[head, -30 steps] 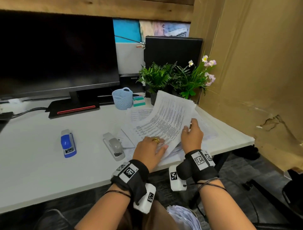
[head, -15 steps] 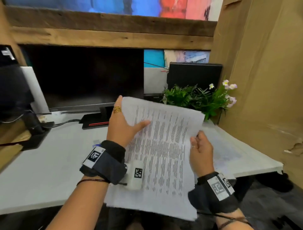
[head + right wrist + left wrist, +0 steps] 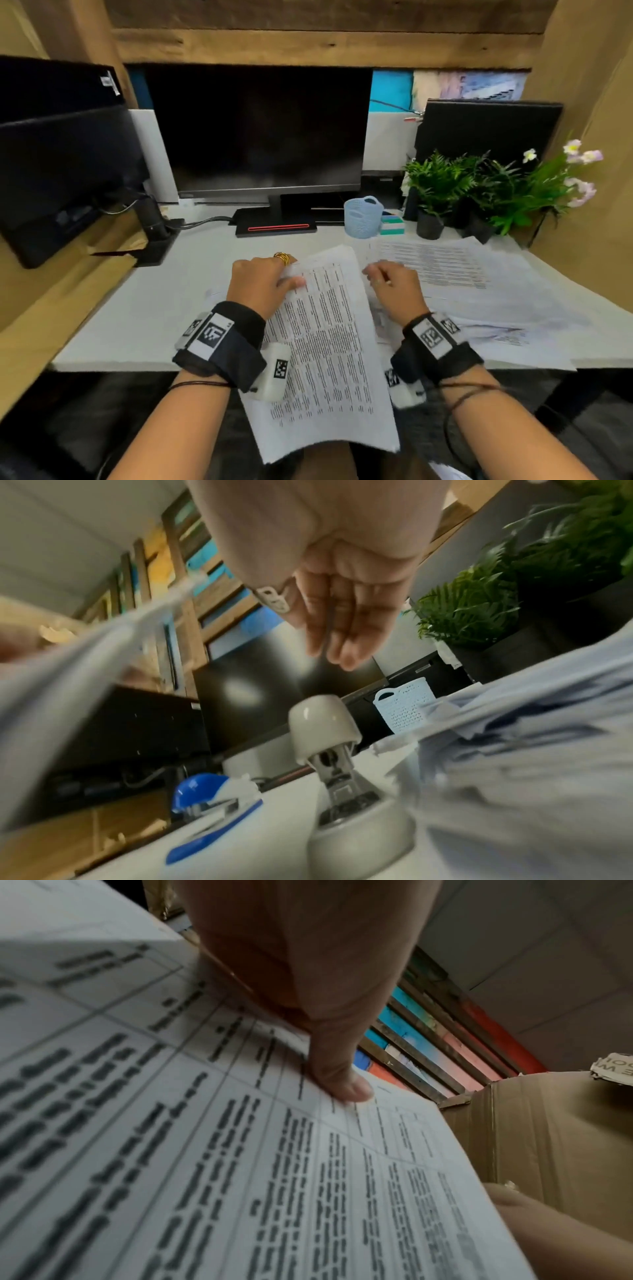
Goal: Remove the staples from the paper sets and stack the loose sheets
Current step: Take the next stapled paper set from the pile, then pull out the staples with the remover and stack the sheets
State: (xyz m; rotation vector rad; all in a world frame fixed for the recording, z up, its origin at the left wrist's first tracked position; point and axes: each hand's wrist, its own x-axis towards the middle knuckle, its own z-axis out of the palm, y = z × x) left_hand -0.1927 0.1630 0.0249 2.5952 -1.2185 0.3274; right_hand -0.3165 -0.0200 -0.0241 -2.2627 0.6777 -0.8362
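Note:
A printed paper set (image 3: 325, 342) hangs over the desk's front edge toward my lap. My left hand (image 3: 274, 281) pinches its top left corner; in the left wrist view the thumb (image 3: 342, 1085) lies on the printed page (image 3: 240, 1150), with the other fingers hidden beneath. My right hand (image 3: 387, 281) hovers just right of the set with relaxed fingers (image 3: 342, 631) and holds nothing. Below it stand a white stapler (image 3: 329, 750) and a blue stapler (image 3: 212, 804), both hidden in the head view. Loose printed sheets (image 3: 462, 274) lie spread on the desk (image 3: 154, 308) to the right.
A dark monitor (image 3: 260, 130) stands behind on its base (image 3: 277, 228). A pale blue basket (image 3: 363, 216) and potted plants (image 3: 479, 192) sit at the back right. Cardboard (image 3: 589, 102) walls the right side; black equipment (image 3: 61, 164) fills the left.
The paper set, held up in both hands, has come down over the desk edge. My right hand has let go of it and now hovers beside its right edge.

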